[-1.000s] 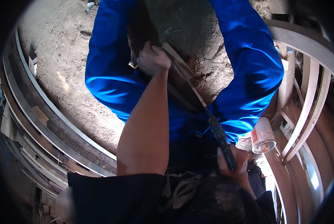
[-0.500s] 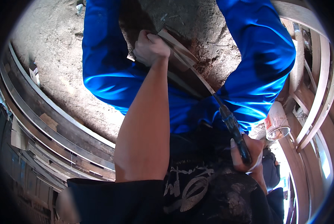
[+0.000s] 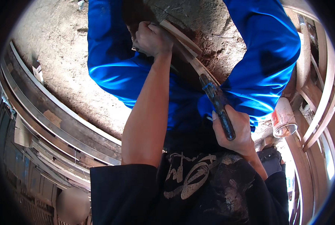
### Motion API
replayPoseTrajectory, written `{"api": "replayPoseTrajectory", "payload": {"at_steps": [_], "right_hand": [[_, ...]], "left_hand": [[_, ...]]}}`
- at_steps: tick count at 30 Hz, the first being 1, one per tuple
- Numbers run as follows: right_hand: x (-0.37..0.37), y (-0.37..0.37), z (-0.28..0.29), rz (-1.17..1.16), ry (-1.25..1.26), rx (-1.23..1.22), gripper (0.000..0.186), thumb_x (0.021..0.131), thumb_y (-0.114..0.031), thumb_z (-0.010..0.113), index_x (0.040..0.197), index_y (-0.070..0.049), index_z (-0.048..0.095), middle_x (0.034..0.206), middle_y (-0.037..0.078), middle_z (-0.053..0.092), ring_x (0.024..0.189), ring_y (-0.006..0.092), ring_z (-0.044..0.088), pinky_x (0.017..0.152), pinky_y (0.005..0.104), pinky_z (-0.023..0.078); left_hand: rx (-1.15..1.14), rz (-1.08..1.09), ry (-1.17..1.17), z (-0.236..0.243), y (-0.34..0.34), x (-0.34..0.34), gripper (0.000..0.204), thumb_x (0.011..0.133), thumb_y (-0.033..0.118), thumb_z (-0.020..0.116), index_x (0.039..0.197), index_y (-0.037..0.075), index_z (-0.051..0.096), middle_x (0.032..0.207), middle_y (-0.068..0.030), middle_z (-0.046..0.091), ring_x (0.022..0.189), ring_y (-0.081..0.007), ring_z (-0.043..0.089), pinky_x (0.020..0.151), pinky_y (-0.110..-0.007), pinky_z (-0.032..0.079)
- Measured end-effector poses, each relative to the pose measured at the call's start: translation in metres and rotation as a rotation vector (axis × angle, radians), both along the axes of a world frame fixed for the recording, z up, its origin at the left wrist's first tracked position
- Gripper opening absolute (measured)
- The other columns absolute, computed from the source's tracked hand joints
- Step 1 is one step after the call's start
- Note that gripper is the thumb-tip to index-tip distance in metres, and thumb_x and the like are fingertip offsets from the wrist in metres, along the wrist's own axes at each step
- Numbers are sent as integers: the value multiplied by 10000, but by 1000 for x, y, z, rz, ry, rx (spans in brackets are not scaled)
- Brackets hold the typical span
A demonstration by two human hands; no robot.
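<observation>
My left hand (image 3: 153, 38) is closed in a fist above the ground between my knees, at the edge of a piece of wood (image 3: 180, 36). Its fingertips are hidden, but it appears to grip that wood. Lower right, my right hand (image 3: 235, 129) wraps around the dark, taped handle (image 3: 219, 107) of a long-bladed hand tool. The narrow blade (image 3: 199, 67) slants up and left from the handle along the wood toward my left fist. Its far end is hidden, and I cannot tell its exact kind.
My legs in blue trousers (image 3: 270, 48) frame the work on both sides. Long boards and rails (image 3: 62, 116) run along the left. On the right stand a whitish plastic tub (image 3: 284, 118) and several curved-looking wooden strips (image 3: 323, 97). Bare, dusty ground (image 3: 58, 48) shows beyond.
My right hand has pushed the tool's handle up and left, nearer to my left fist. Less blade shows between the hands. My left hand stays closed in nearly the same place.
</observation>
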State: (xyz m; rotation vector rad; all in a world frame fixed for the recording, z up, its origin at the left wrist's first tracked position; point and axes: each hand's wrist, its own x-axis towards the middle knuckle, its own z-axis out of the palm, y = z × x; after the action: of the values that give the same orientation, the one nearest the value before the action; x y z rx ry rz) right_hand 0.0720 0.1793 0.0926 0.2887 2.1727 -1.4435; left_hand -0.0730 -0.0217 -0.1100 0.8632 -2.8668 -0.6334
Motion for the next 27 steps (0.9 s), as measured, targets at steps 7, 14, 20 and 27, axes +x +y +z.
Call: {"api": "replayPoseTrajectory", "payload": {"at_steps": [7, 14, 20, 27], "right_hand": [[2, 3, -3, -7, 34, -20, 213, 798, -46, 703, 722, -36, 504, 574, 136, 523, 452, 318, 550, 443, 381, 421], [-6, 11, 1, -5, -35, -65, 120, 847, -46, 681, 806, -12, 573, 517, 87, 494, 398, 199, 529, 420, 311, 357], [-5, 11, -3, 22, 23, -79, 143, 836, -31, 688, 784, -12, 556, 516, 81, 497, 393, 210, 532, 418, 317, 359], [-5, 16, 5, 79, -74, -10, 224, 804, -77, 710, 717, -35, 508, 590, 138, 536, 465, 314, 560, 456, 378, 427]], "left_hand": [[64, 22, 28, 1, -1, 2, 164, 870, 159, 513, 885, 87, 660, 849, -111, 663, 830, -291, 600, 869, -403, 393], [-11, -109, 68, 4, 9, -4, 109, 857, 125, 518, 846, 75, 614, 804, -103, 631, 831, -304, 587, 832, -419, 386], [33, -129, 218, -3, -2, 7, 97, 855, 101, 516, 838, 62, 603, 804, -129, 621, 823, -352, 581, 748, -472, 427], [21, -9, 64, 6, 0, 2, 141, 839, 121, 518, 855, 41, 633, 863, -188, 661, 794, -405, 615, 684, -517, 478]]}}
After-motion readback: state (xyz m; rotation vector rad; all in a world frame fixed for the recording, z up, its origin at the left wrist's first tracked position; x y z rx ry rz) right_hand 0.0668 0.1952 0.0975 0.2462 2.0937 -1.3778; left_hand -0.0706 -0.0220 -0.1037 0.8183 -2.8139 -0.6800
